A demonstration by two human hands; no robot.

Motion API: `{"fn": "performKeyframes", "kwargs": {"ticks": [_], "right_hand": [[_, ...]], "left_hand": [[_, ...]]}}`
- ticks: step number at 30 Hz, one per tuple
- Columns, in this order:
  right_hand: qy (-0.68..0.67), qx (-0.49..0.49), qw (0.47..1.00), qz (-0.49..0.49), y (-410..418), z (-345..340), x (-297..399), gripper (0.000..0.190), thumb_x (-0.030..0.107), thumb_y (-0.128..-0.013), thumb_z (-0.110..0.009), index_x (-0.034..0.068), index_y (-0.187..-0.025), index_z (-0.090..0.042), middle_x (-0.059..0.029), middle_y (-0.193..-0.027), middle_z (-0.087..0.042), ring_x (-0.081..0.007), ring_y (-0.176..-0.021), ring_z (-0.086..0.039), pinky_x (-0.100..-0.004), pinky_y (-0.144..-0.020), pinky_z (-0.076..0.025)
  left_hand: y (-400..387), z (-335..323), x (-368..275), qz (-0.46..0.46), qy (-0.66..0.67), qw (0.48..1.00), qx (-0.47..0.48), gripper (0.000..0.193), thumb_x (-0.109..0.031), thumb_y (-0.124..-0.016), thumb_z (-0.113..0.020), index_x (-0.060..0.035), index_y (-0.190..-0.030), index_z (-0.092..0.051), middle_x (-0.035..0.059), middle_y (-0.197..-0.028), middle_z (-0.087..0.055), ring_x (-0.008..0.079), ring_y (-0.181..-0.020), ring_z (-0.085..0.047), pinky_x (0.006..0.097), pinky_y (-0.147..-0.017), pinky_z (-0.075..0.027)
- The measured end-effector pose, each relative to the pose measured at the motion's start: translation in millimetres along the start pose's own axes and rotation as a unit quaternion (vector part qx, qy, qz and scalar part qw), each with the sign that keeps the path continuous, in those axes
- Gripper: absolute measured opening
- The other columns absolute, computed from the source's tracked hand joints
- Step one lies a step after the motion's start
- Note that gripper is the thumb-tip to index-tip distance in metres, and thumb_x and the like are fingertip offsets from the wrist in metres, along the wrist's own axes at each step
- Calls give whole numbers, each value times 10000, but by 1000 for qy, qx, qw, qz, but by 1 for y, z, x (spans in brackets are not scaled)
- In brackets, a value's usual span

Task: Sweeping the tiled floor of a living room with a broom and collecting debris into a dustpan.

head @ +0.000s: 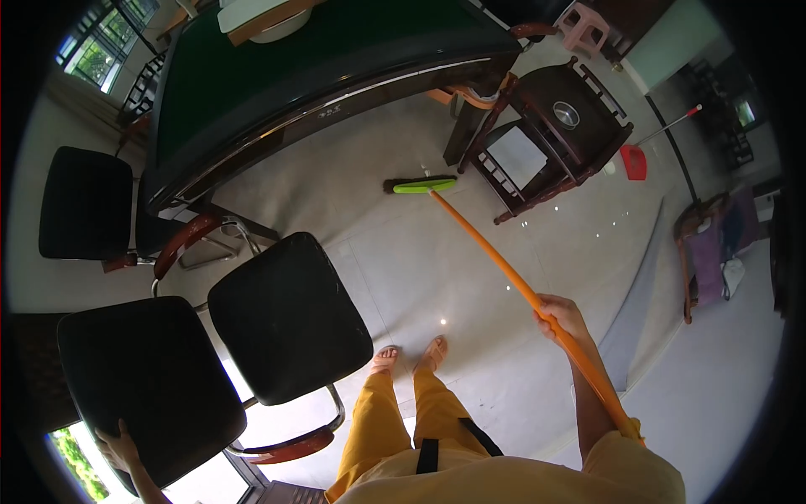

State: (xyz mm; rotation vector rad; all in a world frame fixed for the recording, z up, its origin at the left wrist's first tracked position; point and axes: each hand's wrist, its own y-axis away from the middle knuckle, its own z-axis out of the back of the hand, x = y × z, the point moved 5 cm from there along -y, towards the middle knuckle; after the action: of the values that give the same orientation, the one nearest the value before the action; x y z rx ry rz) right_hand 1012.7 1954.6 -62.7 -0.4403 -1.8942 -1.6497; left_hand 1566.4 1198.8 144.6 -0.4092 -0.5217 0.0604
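Note:
My right hand [562, 318] is closed around the orange handle of a broom [491, 252], whose upper end runs back past my right arm. The broom's green head [425, 185] with dark bristles rests on the tiled floor, between the table and a dark wooden side table. At the lower left, my left hand [118, 446] lies against the edge of a black padded chair back [151, 384], fingers spread over it. The black seat [289, 318] of that chair, with chromed tube and reddish wooden armrests, is beside it.
A table with a green top [302, 44] spans the upper left. Another black chair [87, 203] stands left. The dark wooden side table [570, 113] holds a glass ashtray [565, 115]. Beyond are a red dustpan [633, 162], a pink plastic stool [584, 28] and a wooden chair with purple cloth [705, 258].

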Motion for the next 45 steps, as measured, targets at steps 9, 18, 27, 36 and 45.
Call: {"fn": "performKeyframes", "kwargs": {"ticks": [9, 18, 27, 36, 45], "right_hand": [[-37, 36, 999, 12, -57, 23, 17, 319, 75, -830, -476, -54, -1099, -587, -67, -710, -545, -98, -482, -464, -209, -403, -354], [79, -6, 996, -27, 33, 57, 30, 439, 22, -765, -535, -74, -1193, -548, -96, -679, -557, -115, -415, -485, -235, -320, -326], [179, -3, 972, -154, 27, 10, 78, 437, -8, -770, -544, -66, -1203, -541, -88, -691, -552, -128, -439, -509, -257, -359, -400], [325, 223, 918, -34, -104, -162, 167, 255, -15, -791, -527, -26, -1040, -583, -34, -670, -506, -94, -450, -497, -249, -392, -409], [408, 262, 874, -32, -193, -233, 142, 287, 20, -785, -515, -22, -1060, -583, -55, -554, -507, -120, -399, -499, -280, -373, -413]], "left_hand": [[209, -5, -163, -204, 368, 849, 319, 315, -209, -736, -747, 33, -920, -667, 146, -818, -689, 235, -805, -678, 331, -743, -528], [295, -27, -200, -248, 215, 783, 529, 478, -409, -739, -733, -8, -990, -670, 173, -922, -693, 263, -887, -675, 339, -817, -520], [313, 78, -375, -307, 317, 660, 608, 474, -340, -825, -686, -35, -1176, -592, 143, -1096, -655, 237, -1038, -623, 309, -892, -487], [344, 57, -420, -278, 270, 623, 680, 493, -358, -810, -698, -47, -1177, -592, 123, -1069, -657, 208, -985, -637, 290, -857, -497], [315, 23, -395, -259, 224, 667, 662, 504, -375, -809, -683, -51, -1183, -588, 137, -1083, -660, 248, -1009, -637, 328, -878, -495]]}}
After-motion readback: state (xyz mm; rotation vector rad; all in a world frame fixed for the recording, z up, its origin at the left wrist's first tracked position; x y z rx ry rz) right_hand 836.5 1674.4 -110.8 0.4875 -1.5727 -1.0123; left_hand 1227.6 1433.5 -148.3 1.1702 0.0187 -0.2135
